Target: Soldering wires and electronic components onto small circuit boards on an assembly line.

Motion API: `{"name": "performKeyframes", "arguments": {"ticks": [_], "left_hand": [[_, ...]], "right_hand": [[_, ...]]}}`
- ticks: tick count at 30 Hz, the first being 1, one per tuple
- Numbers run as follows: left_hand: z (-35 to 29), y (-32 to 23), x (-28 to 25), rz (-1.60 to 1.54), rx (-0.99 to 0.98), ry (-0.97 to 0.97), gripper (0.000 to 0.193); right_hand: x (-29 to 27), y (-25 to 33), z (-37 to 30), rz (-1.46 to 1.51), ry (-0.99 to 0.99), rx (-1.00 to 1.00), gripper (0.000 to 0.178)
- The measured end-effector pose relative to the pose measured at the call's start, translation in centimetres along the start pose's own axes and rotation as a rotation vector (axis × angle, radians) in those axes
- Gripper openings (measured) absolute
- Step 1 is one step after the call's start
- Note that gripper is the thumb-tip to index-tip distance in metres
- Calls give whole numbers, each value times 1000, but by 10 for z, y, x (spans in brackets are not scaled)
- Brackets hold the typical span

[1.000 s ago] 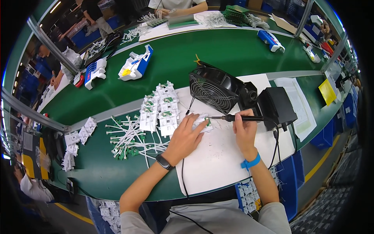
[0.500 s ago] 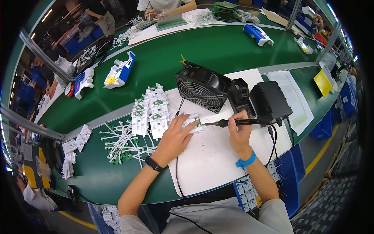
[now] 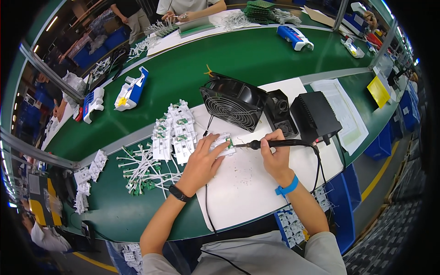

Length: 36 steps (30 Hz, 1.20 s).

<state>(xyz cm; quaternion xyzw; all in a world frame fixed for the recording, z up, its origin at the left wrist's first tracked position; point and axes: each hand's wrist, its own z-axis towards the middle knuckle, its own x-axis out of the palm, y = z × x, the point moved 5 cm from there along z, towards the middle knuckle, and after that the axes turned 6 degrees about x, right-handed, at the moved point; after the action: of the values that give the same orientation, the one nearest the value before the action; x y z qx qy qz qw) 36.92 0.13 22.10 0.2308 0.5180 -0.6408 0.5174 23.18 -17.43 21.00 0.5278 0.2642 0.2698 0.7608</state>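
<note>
My left hand [image 3: 201,162] lies with fingers stretched and spread over a white plastic part [image 3: 228,150], steadying it on the white sheet. A small green circuit board [image 3: 229,142] shows on that part beside the index fingertip. My right hand [image 3: 276,158] grips a black soldering iron [image 3: 275,144] between thumb and fingers. The iron points left, its thin tip at the board; contact is too small to tell. Left of my hands stand rows of similar white parts [image 3: 176,133] with green boards. Next to them is a loose heap of white cables [image 3: 146,169] with green ends.
A black fan [image 3: 231,103] stands just beyond the work, beside a soldering stand [image 3: 279,114] and black power unit [image 3: 316,117]. Black cords cross the white sheet [image 3: 247,201]. Blue-and-white housings [image 3: 130,89] lie on the green belt [image 3: 183,68]. A co-worker's hands [image 3: 178,17] work opposite.
The view has shifted slightly. The blue-and-white housings have slid a little left along the belt. My left hand stays on the white part, and the iron's tip stays at the board.
</note>
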Motion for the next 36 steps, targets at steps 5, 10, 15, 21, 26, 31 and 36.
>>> {"name": "performKeyframes", "arguments": {"ticks": [5, 10, 15, 21, 26, 31, 36], "left_hand": [[0, 1, 1, 11, -2, -1, 46], [0, -2, 7, 72, -22, -68, 43], [1, 6, 11, 103, -40, -195, 37], [1, -2, 9, 184, -35, -200, 39], [-7, -7, 1, 177, -54, -82, 45], [-10, -7, 6, 128, -63, -83, 45], [-15, -10, 17, 117, -105, -200, 42]], "right_hand": [[-5, -6, 2, -18, -35, -77, 9], [-6, -6, 1, -83, -62, -113, 9], [-6, 1, -1, -81, -127, -164, 11], [-9, -1, -3, -110, -186, -211, 12], [-8, 3, -3, -116, -203, -239, 12], [-9, -9, -6, 76, -194, -161, 13], [-1, -1, -6, 176, -159, -112, 14]]}}
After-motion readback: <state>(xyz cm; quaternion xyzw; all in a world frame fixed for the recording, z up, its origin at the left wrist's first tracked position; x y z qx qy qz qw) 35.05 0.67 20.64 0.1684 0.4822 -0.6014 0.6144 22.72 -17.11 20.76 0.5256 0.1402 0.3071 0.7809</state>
